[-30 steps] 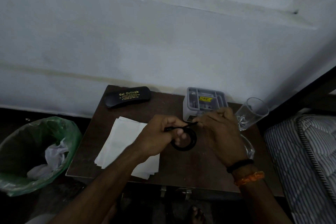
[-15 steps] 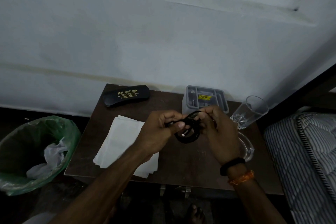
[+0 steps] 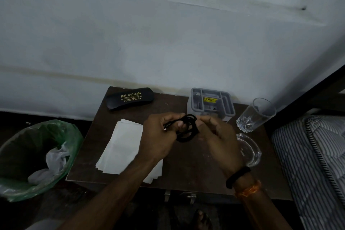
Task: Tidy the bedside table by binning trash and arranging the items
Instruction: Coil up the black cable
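The coiled black cable hangs between both grips, left hand pinching its loose end, right hand closed on the loops, grey organiser just beyond.

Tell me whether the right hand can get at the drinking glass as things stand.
Probably not yet: the right hand is busy holding the black cable with the left hand. Otherwise the path to the glass looks free.

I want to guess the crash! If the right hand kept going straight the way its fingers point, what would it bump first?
Probably the left hand: the right hand points left across the black cable coil both hold. Depth is hard to judge.
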